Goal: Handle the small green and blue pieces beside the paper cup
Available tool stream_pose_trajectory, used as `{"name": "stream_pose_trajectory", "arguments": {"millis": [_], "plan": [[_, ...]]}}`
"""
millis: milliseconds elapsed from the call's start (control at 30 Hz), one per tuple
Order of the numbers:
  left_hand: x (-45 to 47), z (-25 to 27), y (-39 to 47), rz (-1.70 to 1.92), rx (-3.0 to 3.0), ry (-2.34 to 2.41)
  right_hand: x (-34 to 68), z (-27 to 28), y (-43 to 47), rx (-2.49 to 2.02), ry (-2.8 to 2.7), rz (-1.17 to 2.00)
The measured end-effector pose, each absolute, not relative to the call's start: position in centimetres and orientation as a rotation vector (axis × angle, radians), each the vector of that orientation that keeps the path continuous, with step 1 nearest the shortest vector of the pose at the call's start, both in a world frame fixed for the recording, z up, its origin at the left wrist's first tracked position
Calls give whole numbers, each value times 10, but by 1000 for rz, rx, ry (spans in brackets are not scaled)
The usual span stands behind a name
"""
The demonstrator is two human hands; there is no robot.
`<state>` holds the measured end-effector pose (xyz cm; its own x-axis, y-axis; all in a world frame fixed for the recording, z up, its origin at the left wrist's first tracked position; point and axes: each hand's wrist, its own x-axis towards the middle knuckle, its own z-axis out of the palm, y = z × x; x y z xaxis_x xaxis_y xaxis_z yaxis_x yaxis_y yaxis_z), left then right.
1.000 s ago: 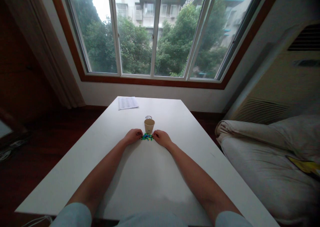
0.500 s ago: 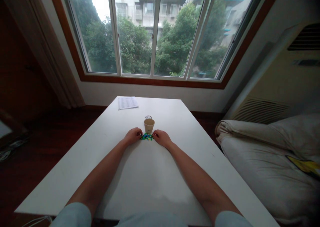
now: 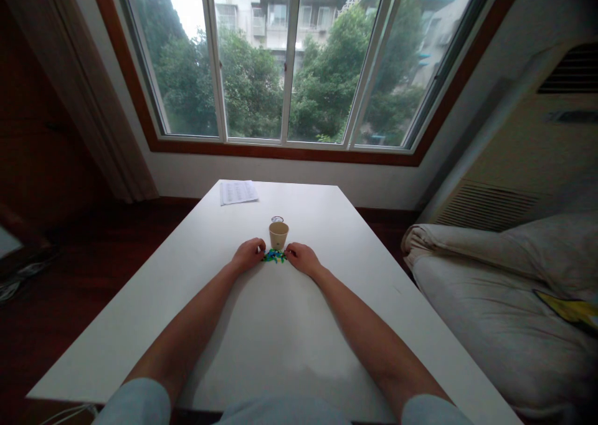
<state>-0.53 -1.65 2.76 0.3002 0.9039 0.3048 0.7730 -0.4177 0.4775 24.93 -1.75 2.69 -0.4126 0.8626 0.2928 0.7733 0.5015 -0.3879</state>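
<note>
On the white table a small heap of blue, green and yellow pieces (image 3: 275, 256) lies in front of a tan paper cup (image 3: 279, 236). The cup stands upright with its mouth up. My left hand (image 3: 249, 255) rests at the left end of the heap, its fingers curled closed. At the right end my right hand (image 3: 303, 259) rests the same way, thumb and fingers drawn together. Anything held in either hand is too small to make out. The single pieces are too tiny to tell their exact kind.
Behind the cup lies a thin dark loop (image 3: 277, 219). Printed papers (image 3: 238, 192) lie at the far left of the white table (image 3: 275, 331). A covered sofa or bed (image 3: 467, 300) stands to the right, and a window (image 3: 284, 70) is ahead.
</note>
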Motion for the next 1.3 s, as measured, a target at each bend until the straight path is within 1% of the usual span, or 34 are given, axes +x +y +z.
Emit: {"name": "stream_pose_trajectory", "arguments": {"millis": [200, 500, 800, 1133, 1300], "plan": [[-4, 25, -16, 801, 2294, 1559, 249, 25, -16, -1333, -2293, 246], [-1, 27, -15, 1034, 2293, 1393, 250, 24, -15, -1333, -2293, 248], [6, 36, -20, 1149, 2271, 1387, 251, 23, -14, -1326, -2289, 262], [20, 54, -35, 1489, 2304, 1260, 250, 22, -13, -1346, -2304, 264], [32, 58, -47, 1470, 2379, 1261, 250, 22, -13, -1369, -2313, 265]]}}
